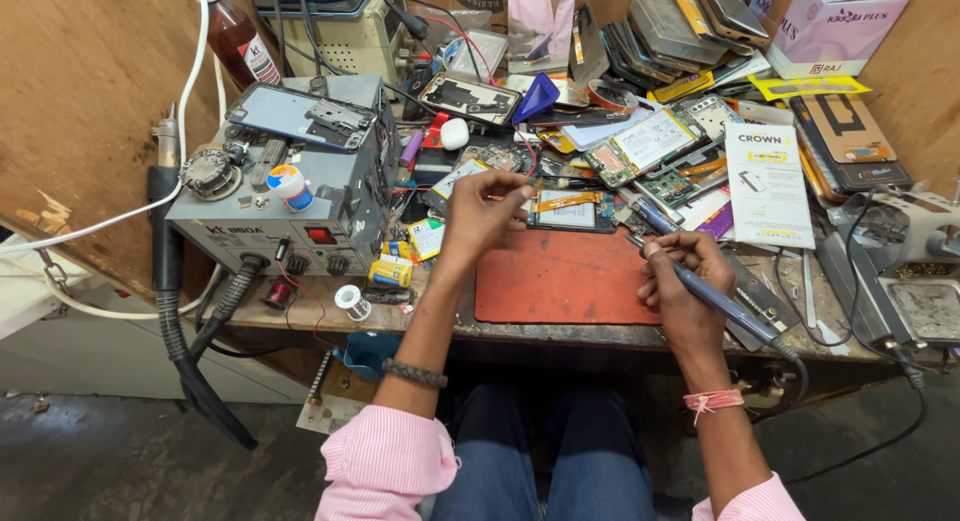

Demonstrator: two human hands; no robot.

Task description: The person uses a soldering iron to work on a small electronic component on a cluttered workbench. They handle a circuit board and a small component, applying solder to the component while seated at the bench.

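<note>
At the centre of the frame, the left hand (483,209) is extended over the tabletop (300,316), its grip pinched together on a small part too small to tell, above an opened phone (570,209). At right of centre, the right hand (685,281) is clamped on a soldering iron (700,291), tip angled toward the phone.

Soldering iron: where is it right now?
In the head view, the soldering iron is in the right hand, right of the red mat, tip pointing up-left.
</note>
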